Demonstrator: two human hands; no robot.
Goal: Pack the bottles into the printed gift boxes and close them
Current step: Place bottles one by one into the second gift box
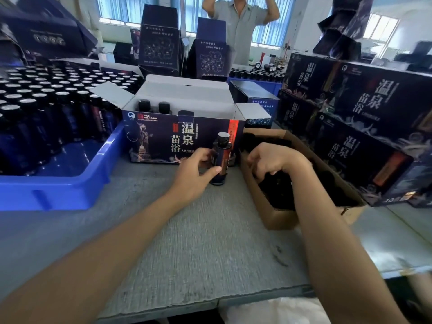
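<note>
1. Your left hand (198, 170) grips a small dark bottle with a black ribbed cap (221, 155). Thumb and fingers are curled round its body.
2. That bottle stands upright, base low over the grey table top (187, 230), just in front of the open dark printed gift box (163, 136).
3. Your right hand (272, 160) reaches down into the brown cardboard box (275, 218) of dark bottles. Its fingers curl downward, but blur hides whether they pinch anything.
4. The gift box's white flaps stand open, and two black-capped bottles (144, 105) sit in its back left corner.
5. To your left, a blue plastic tray (58, 192) holds rows of capped bottles.
6. To your right, closed printed gift boxes (362, 108) are stacked beside the cardboard box.
7. A person in a grey shirt (240, 26) stands behind the table.
</note>
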